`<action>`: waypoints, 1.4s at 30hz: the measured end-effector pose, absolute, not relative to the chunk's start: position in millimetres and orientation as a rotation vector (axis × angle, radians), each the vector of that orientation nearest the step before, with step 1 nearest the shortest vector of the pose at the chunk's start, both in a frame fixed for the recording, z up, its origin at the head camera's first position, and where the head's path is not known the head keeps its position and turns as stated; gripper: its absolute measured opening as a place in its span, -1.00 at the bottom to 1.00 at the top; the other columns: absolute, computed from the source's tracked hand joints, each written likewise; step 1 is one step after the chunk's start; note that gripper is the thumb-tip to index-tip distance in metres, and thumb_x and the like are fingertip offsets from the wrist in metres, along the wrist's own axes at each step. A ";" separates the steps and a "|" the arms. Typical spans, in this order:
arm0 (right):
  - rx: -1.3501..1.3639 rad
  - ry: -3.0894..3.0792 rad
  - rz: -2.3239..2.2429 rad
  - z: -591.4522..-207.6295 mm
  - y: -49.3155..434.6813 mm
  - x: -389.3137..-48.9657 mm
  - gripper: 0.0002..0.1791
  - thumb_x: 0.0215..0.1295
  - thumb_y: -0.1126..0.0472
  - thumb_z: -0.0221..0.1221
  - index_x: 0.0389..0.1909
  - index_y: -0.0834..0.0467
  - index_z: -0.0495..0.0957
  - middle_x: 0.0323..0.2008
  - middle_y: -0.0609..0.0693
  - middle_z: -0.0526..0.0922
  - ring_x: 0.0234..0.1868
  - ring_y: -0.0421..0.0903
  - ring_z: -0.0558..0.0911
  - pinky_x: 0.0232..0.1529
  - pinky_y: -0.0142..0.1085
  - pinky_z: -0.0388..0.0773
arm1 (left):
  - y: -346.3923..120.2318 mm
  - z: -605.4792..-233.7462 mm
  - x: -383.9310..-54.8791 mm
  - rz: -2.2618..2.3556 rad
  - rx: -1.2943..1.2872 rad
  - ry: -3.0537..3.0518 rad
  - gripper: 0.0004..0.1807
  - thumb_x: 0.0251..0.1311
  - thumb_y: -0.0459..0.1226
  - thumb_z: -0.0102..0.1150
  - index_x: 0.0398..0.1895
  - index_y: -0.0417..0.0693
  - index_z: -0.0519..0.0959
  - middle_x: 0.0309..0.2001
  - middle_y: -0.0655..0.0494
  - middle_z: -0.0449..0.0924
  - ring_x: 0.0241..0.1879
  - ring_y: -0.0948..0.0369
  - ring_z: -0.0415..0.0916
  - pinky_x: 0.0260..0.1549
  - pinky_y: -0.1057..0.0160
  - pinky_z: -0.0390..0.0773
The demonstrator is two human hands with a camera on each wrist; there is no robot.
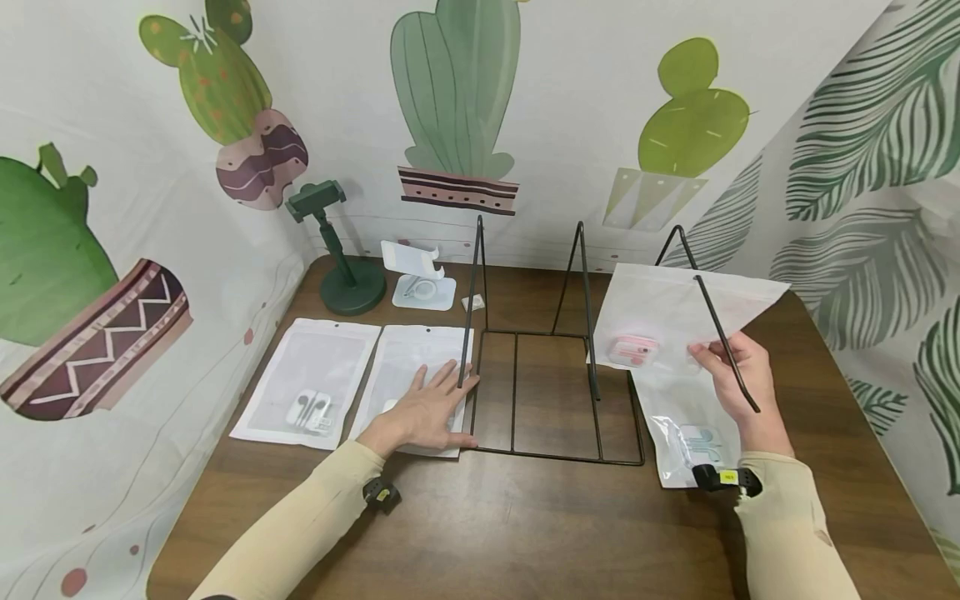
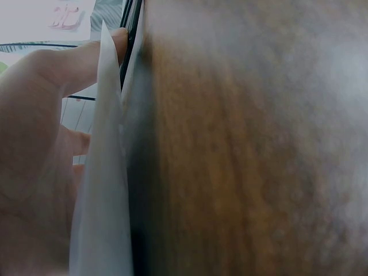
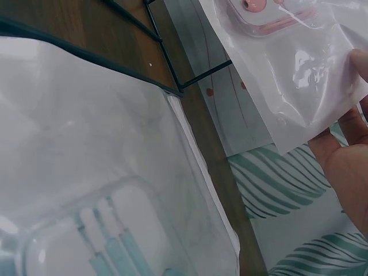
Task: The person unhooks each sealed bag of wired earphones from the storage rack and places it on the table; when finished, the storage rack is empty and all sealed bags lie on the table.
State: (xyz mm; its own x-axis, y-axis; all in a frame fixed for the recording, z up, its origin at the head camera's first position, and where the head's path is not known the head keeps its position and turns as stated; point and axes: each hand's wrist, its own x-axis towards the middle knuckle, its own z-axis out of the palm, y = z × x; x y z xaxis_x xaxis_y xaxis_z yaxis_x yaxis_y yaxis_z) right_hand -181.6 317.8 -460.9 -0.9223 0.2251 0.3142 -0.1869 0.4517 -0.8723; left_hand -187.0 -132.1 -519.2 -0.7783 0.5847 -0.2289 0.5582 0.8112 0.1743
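My left hand point(image 1: 423, 408) lies spread over a white zip bag point(image 1: 397, 354), its fingertips and thumb reaching the left side of a black wire rack point(image 1: 514, 392). With my right hand point(image 1: 738, 375) I pinch the lower right edge of a white zip bag point(image 1: 667, 304) holding pink earphones point(image 1: 633, 350). This bag is tilted up off the table, and the rack's right upright point(image 1: 716, 321) crosses in front of it. Beneath lies another bag point(image 3: 103, 121) with teal-and-white earphones point(image 1: 701, 444), its upper part hidden. Both wrists wear black camera bands.
A further bag point(image 1: 322, 358) with white earphones point(image 1: 311, 410) lies at the left. Behind stand a dark green phone stand point(image 1: 352, 287), a white folding stand point(image 1: 423, 292) and a small white packet point(image 1: 472, 302). Patterned cloth point(image 1: 570, 100) rises behind the wooden table point(image 1: 525, 533).
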 end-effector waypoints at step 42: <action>-0.043 -2.257 1.522 -472.5 323.8 -163.9 -0.86 0.13 0.57 0.24 -0.54 0.38 0.52 -0.65 -0.36 0.58 -0.48 -0.28 0.42 -0.40 -0.44 0.32 | -133.6 -518.7 -187.2 0.171 0.908 2.728 0.13 0.01 0.49 -0.02 0.56 0.11 0.00 0.57 0.00 -0.13 0.56 0.00 -0.27 0.39 -0.33 -0.17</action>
